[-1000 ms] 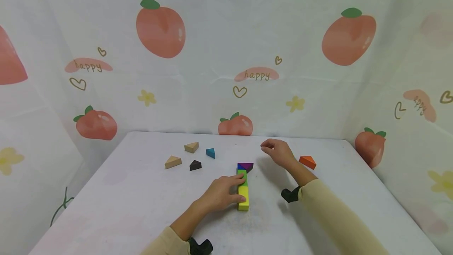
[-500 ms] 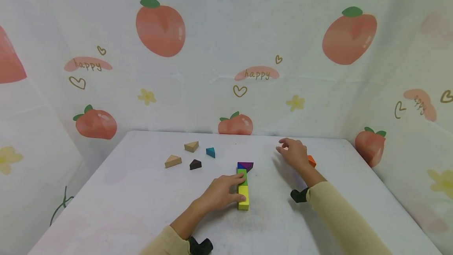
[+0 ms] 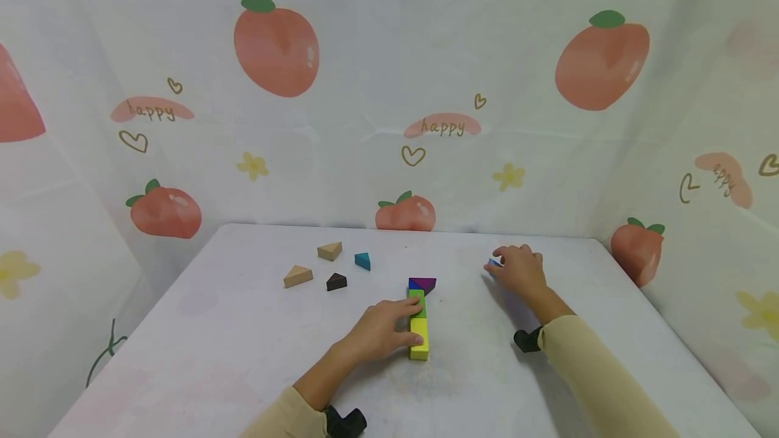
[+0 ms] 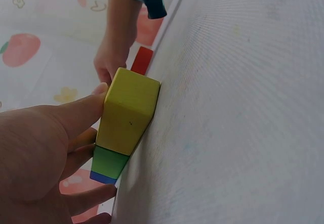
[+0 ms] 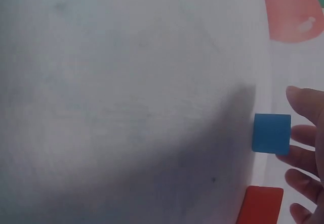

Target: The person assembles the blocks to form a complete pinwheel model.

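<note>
My left hand (image 3: 383,331) rests on a row of blocks, fingers on the green block (image 3: 416,308) and thumb at the yellow block (image 3: 419,347). A blue triangular block (image 3: 414,284) and a purple triangular block (image 3: 429,282) sit at the row's far end. On the right side of the table, my right hand (image 3: 521,271) is over a blue block (image 5: 272,134). In the right wrist view its fingers reach the block's side, while the thumb stays apart from it. Beside that block is an orange-red block (image 5: 260,206), hidden behind the hand in the head view.
Left of the row lie two plain wood triangles (image 3: 330,251), a teal triangle (image 3: 362,261) and a black block (image 3: 337,282). The white table (image 3: 243,343) ends at a printed cloth (image 3: 341,154) behind and at the sides.
My right hand has moved right to the blue block, with its fingers coming down around it, and now covers the orange-red block. The left hand stays on the row.
</note>
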A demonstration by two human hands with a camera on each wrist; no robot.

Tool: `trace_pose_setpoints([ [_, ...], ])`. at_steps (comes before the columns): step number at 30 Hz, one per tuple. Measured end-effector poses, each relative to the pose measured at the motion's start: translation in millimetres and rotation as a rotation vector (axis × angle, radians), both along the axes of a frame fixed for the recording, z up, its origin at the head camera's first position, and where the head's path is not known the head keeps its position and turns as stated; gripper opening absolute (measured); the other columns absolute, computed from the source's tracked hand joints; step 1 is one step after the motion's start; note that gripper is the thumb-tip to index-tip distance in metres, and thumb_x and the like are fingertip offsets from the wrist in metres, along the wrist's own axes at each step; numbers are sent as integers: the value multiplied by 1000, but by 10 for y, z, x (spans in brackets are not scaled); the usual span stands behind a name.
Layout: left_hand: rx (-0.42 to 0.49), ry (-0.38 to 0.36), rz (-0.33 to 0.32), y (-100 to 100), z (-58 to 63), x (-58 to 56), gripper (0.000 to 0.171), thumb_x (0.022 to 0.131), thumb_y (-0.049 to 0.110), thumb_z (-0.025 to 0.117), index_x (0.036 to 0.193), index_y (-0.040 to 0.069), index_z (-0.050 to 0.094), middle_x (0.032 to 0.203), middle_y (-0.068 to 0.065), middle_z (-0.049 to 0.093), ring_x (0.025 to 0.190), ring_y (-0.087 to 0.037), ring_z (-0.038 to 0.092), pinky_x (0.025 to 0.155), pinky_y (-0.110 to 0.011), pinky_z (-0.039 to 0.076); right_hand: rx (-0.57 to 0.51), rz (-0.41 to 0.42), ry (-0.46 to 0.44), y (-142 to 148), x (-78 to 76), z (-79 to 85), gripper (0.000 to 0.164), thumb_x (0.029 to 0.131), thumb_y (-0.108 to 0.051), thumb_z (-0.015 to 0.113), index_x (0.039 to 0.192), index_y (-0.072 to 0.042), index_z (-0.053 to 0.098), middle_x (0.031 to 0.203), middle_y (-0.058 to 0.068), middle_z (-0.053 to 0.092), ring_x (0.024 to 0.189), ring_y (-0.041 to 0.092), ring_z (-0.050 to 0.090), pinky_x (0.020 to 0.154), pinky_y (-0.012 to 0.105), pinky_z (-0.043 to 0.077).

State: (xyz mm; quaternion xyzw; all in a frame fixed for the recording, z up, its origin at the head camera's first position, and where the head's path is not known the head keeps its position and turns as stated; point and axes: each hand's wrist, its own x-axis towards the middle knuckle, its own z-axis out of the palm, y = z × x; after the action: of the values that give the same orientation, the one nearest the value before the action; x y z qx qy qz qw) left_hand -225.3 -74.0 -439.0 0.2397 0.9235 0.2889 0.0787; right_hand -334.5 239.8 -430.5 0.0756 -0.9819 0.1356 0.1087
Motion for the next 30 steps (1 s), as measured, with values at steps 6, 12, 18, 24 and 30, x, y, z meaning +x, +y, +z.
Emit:
trace_pose_setpoints([
  [6, 1, 11, 0, -6, 9, 14, 63, 86, 43, 72, 143, 24, 52, 149, 9, 43, 135, -23, 41, 105, -49, 38, 33, 0, -54, 5, -19, 12, 35, 86, -36, 72, 102, -5, 72, 90, 7, 68, 91, 33, 51, 78, 52, 35],
  [12, 5, 3, 15, -3, 15, 20, 63, 86, 44, 72, 143, 25, 52, 149, 11, 42, 135, -23, 40, 105, -50, 37, 55, 4, -85, -9, -56, 28, 30, 88, -33, 71, 98, -5, 72, 88, 7, 68, 88, 33, 50, 78, 51, 36],
  [18, 21, -21, 13, 21, -15, 15, 63, 86, 44, 72, 143, 26, 52, 148, 12, 43, 135, -22, 40, 105, -49, 38, 62, 12, -100, -34, -64, 75, 27, 88, -31, 72, 98, -5, 72, 89, 7, 69, 89, 33, 51, 78, 51, 37],
  [24, 16, -10, 15, 17, -26, 2, 63, 86, 44, 71, 143, 26, 51, 148, 12, 43, 135, -22, 40, 106, -49, 37, 59, 44, -97, -125, -93, 129, 28, 88, -30, 71, 102, -5, 72, 96, 12, 70, 93, 36, 52, 79, 51, 38],
  [30, 10, 0, 11, 3, 1, 13, 63, 86, 44, 72, 143, 25, 52, 148, 11, 43, 135, -23, 41, 106, -49, 37, 66, 89, -77, -260, -154, 119, 28, 88, -28, 71, 105, -6, 73, 98, 12, 70, 90, 34, 54, 75, 48, 41],
])
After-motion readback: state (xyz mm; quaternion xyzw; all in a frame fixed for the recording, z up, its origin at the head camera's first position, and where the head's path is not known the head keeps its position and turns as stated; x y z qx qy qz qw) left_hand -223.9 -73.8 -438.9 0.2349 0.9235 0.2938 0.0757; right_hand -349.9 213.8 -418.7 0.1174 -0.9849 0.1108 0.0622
